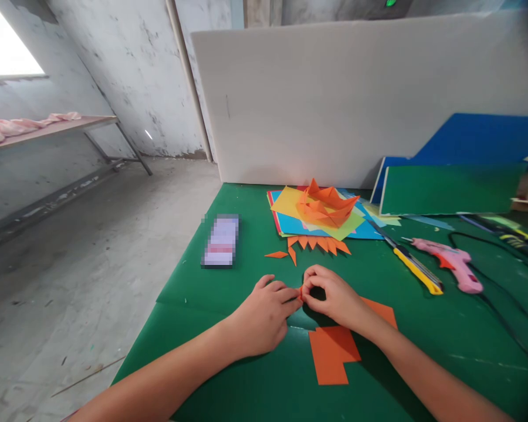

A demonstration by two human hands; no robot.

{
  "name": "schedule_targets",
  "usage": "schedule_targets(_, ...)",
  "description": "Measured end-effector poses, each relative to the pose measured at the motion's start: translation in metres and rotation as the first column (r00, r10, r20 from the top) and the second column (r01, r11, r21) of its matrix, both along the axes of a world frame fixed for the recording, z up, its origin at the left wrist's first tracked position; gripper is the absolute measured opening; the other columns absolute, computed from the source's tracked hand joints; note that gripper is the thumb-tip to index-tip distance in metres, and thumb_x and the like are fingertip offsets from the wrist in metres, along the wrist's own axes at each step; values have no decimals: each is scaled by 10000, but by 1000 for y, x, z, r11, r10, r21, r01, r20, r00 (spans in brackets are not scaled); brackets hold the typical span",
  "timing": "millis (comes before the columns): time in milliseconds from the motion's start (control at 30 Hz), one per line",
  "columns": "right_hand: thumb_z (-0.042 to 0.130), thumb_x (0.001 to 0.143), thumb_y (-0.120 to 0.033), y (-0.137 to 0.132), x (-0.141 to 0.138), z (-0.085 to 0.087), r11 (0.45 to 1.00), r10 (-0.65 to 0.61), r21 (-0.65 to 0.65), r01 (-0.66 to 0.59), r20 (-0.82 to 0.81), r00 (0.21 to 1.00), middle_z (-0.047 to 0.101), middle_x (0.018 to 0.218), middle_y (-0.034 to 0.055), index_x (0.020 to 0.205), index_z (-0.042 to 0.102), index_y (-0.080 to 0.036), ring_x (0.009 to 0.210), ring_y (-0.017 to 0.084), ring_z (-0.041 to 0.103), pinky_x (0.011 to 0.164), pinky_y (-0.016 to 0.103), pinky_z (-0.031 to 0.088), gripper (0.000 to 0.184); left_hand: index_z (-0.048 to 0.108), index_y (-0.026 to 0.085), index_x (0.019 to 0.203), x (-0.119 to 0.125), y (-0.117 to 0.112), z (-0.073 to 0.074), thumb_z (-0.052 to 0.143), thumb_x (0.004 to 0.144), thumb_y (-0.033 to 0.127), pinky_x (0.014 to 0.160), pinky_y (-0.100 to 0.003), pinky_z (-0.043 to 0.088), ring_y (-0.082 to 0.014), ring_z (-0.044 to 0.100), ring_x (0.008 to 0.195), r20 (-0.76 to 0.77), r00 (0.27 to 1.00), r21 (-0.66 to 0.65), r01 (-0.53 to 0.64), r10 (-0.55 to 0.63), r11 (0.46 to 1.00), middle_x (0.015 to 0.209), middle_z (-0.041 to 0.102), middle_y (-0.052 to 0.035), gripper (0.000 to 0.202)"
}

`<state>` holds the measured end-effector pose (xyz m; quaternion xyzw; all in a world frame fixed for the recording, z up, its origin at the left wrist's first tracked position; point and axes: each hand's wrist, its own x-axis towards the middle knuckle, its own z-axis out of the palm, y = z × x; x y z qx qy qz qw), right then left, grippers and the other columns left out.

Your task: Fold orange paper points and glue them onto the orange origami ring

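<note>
My left hand [266, 316] and my right hand [332, 296] meet low over the green table. Between their fingertips is a small piece of orange paper [301, 293], mostly hidden by the fingers. My right thumb and forefinger pinch it, and my left fingers close on its other side. Orange paper sheets [333, 351] lie under and beside my right forearm. Beyond the hands is a row of pointed folded orange paper pieces [319, 243], with two loose ones to its left. A crown-like ring of folded orange paper [330, 205] rests on a stack of coloured paper [284, 202].
A phone [221, 241] with a blurred screen lies left. On the right are a yellow utility knife [416, 269] and a pink glue gun [455, 264] with a black cord. Behind stand a white board [334, 105] and green [449, 190] and blue boards. The green table [193, 310] ends at left.
</note>
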<state>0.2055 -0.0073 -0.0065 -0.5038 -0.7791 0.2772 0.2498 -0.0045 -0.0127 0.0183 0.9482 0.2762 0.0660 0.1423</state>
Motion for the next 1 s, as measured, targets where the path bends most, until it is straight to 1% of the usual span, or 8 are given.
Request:
schedule_targets(100, 581, 786, -154, -1, 0, 2, 1000, 3, -9, -3, 1, 1000, 561, 848, 24, 656, 579, -201, 799, 170, 576, 722, 296, 464, 138, 524, 210, 1257, 1, 0, 1, 460, 835, 170, 1078, -470, 246, -230, 523, 1063, -7, 1000, 4, 3, -3, 1000, 1181, 615, -43, 430)
schedule_targets(233, 579, 799, -161, -2, 0, 3, 1000, 0, -14, 0, -6, 1000, 561, 859, 28, 665, 579, -200, 808, 172, 577, 730, 298, 467, 139, 613, 208, 1093, 1, 3, 4, 484, 793, 150, 1037, -457, 294, -232, 540, 1021, -6, 999, 8, 33, -33, 999, 1141, 635, -52, 331)
schedule_targets(467, 574, 819, -176, -1, 2, 2, 999, 16, -29, -16, -30, 999, 563, 876, 28, 679, 589, -204, 818, 169, 582, 748, 298, 470, 143, 670, 271, 1007, -5, 10, 8, 475, 752, 72, 992, -382, 351, -201, 539, 1018, 93, 994, -80, 58, -50, 995, 1181, 641, 16, 378)
schedule_targets(533, 577, 818, -180, -1, 2, 2, 999, 14, -31, -15, -27, 1000, 563, 882, 28, 685, 596, -204, 824, 170, 581, 753, 301, 470, 137, 663, 281, 1023, -7, 12, 8, 461, 765, 58, 1012, -384, 342, -197, 529, 1040, 96, 994, -97, 57, -48, 994, 1221, 626, 37, 396)
schedule_targets(600, 579, 817, -179, -1, 2, 2, 999, 13, -30, -14, -25, 1000, 565, 885, 29, 689, 601, -205, 827, 172, 581, 755, 302, 471, 133, 631, 266, 1077, -8, 11, 7, 446, 791, 57, 1045, -401, 322, -198, 521, 1068, 80, 996, -108, 37, -29, 993, 1256, 607, 31, 400)
schedule_targets(800, 574, 824, -181, -1, 2, 2, 1000, 21, 4, -20, -22, 1000, 569, 866, 32, 681, 598, -206, 823, 176, 583, 751, 301, 475, 147, 510, 173, 1222, -7, 1, 6, 433, 867, 135, 1107, -495, 259, -268, 428, 1214, -23, 999, -33, 42, -43, 999, 1336, 498, -102, 365)
schedule_targets(900, 567, 829, -179, -1, 2, 3, 1000, 23, 5, -23, -20, 1000, 568, 865, 32, 683, 596, -206, 820, 173, 583, 751, 301, 475, 151, 478, 173, 1261, -6, -3, 7, 420, 882, 155, 1103, -510, 262, -279, 415, 1221, -52, 998, -25, 43, -44, 999, 1350, 473, -108, 384)
schedule_targets(1000, 570, 828, -173, -2, 3, 3, 1000, 18, -2, -18, -18, 1000, 567, 871, 31, 684, 594, -204, 825, 171, 580, 756, 300, 473, 149, 471, 188, 1275, -7, -2, 9, 422, 879, 153, 1100, -489, 276, -270, 418, 1214, -50, 997, -50, 48, -50, 998, 1314, 491, -100, 400)
